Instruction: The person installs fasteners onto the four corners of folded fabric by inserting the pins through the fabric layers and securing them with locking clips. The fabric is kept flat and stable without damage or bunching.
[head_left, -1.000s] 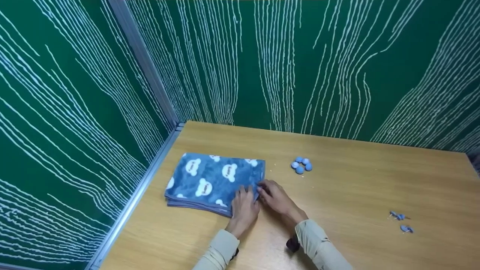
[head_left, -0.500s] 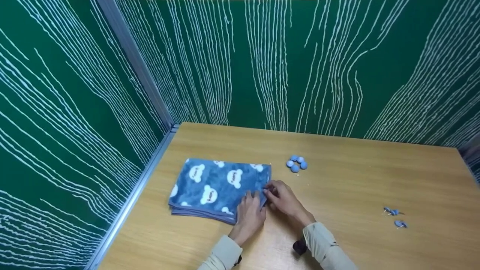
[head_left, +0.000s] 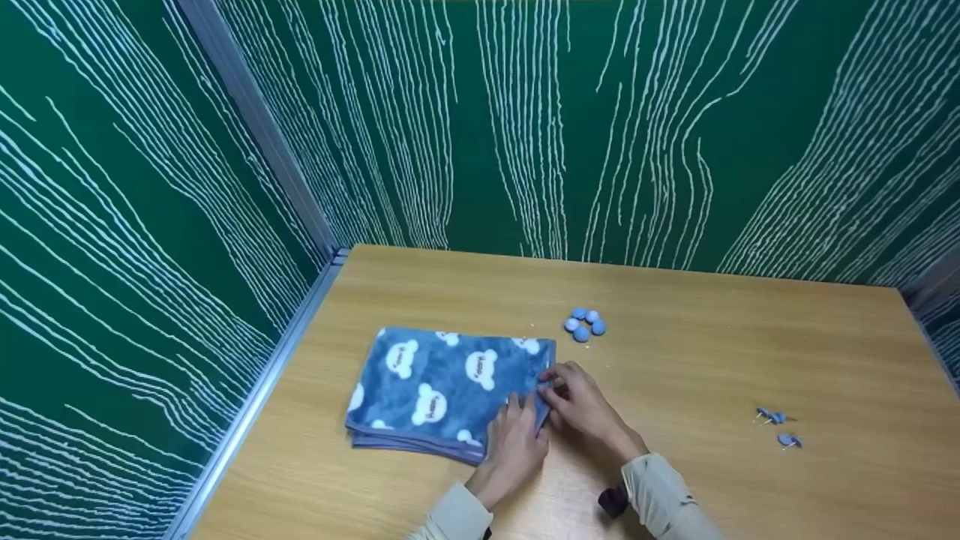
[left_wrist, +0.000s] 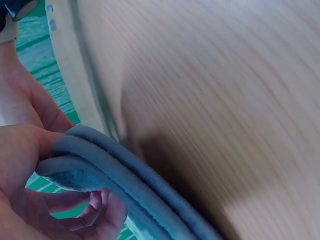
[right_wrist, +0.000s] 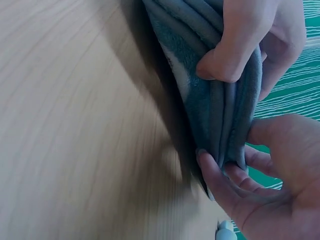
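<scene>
A folded blue fleece blanket (head_left: 454,390), printed with white bear heads, lies at the left of centre in the head view. My left hand (head_left: 514,442) grips its near right corner, thumb curled over the stacked edges and fingers on the top face. Just beyond it, my right hand (head_left: 589,409) pinches the right side of the blanket. Several grey-bound layers (right_wrist: 225,110) are bunched between thumb and fingers in the right wrist view. In the left wrist view the left hand (left_wrist: 30,175) holds the same bound edges (left_wrist: 125,170).
Several round blue caps (head_left: 581,334) form a small ring behind the right hand. Blue-headed pieces with thin pins (head_left: 772,416) lie at the right on the wooden table (head_left: 712,337). Green walls (head_left: 510,135) with white wavy lines stand at the back and left.
Both hands have shifted the blanket rightward and toward me, bringing its far right corner closer to the ring of caps. Their hold looks the same, and the head view has turned slightly.
</scene>
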